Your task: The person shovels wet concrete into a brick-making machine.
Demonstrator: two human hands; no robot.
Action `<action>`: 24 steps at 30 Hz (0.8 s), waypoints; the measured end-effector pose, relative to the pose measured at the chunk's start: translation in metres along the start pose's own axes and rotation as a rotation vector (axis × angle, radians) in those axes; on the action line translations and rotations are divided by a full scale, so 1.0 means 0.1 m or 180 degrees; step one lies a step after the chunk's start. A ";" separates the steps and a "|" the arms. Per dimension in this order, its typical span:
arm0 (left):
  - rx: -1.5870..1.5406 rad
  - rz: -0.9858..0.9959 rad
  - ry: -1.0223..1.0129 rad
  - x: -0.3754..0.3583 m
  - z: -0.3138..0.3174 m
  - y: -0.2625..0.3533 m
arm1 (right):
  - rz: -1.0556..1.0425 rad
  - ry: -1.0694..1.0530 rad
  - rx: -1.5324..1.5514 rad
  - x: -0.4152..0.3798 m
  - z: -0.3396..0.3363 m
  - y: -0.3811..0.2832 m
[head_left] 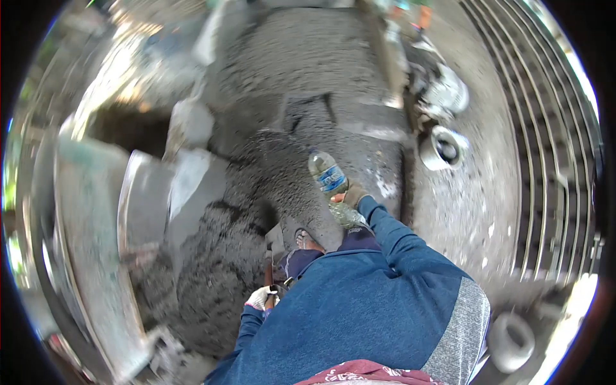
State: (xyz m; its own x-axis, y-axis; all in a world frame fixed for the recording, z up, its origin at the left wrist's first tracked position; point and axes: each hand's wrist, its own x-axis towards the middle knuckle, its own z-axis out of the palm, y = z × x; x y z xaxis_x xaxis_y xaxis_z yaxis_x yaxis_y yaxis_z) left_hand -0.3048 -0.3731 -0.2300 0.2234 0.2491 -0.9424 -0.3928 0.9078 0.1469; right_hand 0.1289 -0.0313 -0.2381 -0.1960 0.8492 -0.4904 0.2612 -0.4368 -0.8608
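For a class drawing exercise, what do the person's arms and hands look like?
The sleeves are long and blue. The left hand wears a whitish glove; the right hand seems to wear a duller glove, but blur hides its detail.

Bottle point(326, 172) — partly hidden by right hand point(350, 194); bucket point(432, 157) contents — too blurred.

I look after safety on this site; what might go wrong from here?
The tool in the left hand has its flat end beside the sandalled foot, so it might catch exposed toes. The bottle in the right hand might slip and drop. The rough, dark ground might make a step unsteady.
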 end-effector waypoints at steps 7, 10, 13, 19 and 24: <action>0.3155 0.0597 0.0242 0.52 0.37 1.08 | -0.1024 0.1665 0.1542 -0.88 -1.27 -0.05; 0.3761 0.1107 0.0430 0.41 1.05 1.40 | -0.1222 0.2001 0.1893 -0.88 -2.30 0.05; 0.1932 0.0808 0.0745 0.54 1.82 1.54 | -0.1300 0.2462 0.2011 -0.42 -3.53 0.63; -0.0365 -0.1173 0.1150 0.97 2.53 1.53 | -0.1156 0.3279 0.0541 0.62 -5.50 1.69; 0.0013 -0.1535 0.1385 0.99 3.13 1.57 | -0.0189 0.3062 -0.1158 0.74 -6.26 1.84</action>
State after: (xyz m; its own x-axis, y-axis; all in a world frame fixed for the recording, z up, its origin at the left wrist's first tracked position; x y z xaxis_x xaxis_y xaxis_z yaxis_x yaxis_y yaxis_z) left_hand -0.0655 -0.1001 -0.2063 -0.0084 -0.3454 -0.9384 -0.3353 0.8851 -0.3228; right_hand 0.7536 0.1372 -0.3479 0.5799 0.8147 0.0058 0.5776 -0.4061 -0.7082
